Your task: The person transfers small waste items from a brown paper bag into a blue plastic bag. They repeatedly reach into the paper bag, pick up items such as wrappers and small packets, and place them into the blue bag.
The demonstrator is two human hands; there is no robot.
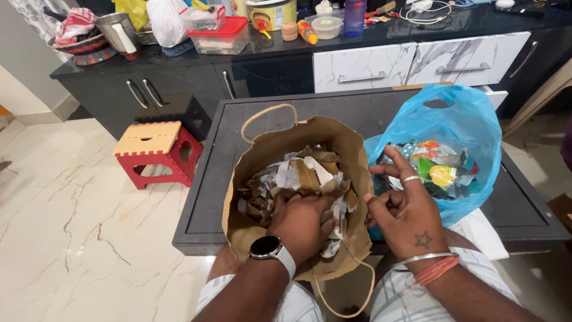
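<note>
Paper bag (262,156) left of plastic bag (471,119) on table (351,110), stool (156,150) farther left.

red-and-cream stool (156,150) on floor | red-lidded box (218,34) on counter (417,27)

A single head-worn camera looks steeply down and forward from close above a dark table (214,173). It faces a kitchen counter (286,56) farther off, with the floor (77,226) at left.
</note>
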